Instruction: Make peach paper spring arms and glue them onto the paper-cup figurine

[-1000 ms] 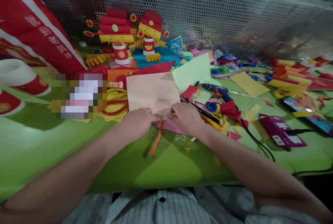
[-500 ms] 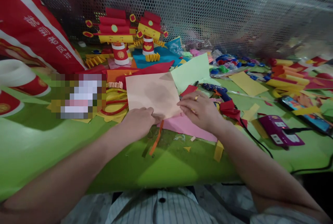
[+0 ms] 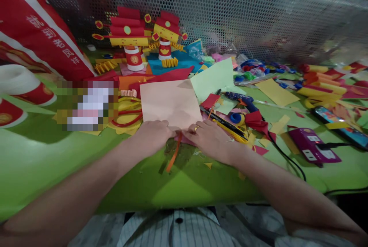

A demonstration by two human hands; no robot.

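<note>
A pale pink sheet of paper (image 3: 171,101) lies in front of me, with a faint shadow over it. My left hand (image 3: 155,134) is closed on its near edge, fingers curled and thumb pointing inward. At the right part of the same edge, my right hand (image 3: 211,139), with a ring on one finger, pinches the paper. The thumbs come close together near the middle, and the fingertips are partly hidden. An orange paper strip (image 3: 174,153) hangs toward me just below the thumbs. Beneath the sheet, a little of a brighter pink paper shows.
Two red and yellow paper-cup figures (image 3: 134,59) stand behind. Red-handled scissors (image 3: 126,118) lie left of the sheet. To the right are a blue glue gun (image 3: 240,97), a black-and-yellow cutter (image 3: 227,122), scraps, a purple power socket (image 3: 313,145) with a cord and a phone (image 3: 340,124).
My right hand has moved down and left from the paper's right edge to its near edge. The brighter pink paper there is now mostly out of sight, and the cutter shows.
</note>
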